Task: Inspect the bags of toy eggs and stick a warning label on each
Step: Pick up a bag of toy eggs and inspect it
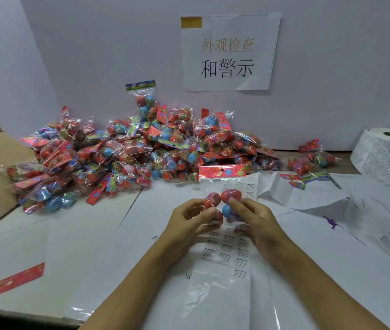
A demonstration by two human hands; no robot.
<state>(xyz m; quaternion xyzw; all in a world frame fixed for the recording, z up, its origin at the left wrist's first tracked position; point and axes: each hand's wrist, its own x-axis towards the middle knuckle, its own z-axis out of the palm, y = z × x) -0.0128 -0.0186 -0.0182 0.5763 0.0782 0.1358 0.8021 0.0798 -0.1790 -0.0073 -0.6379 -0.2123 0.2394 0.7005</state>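
I've got one bag of toy eggs (222, 203) up between both hands, low over the worktop (82, 234) right in front of me, so the eggs turn to the light for checking. My left hand (189, 220) curls its grip round the bag's left side, thumb across a red egg; my right hand (253, 217) pinches the right side by the blue one. The bag's pink header card (222, 171) points away from me. Under my wrists lies the sheet of warning labels (227, 251), kept close so I can peel one straight off, I reckon. The heap of bags (122, 151) waits at the back wall, the label roll (382, 151) off to my right
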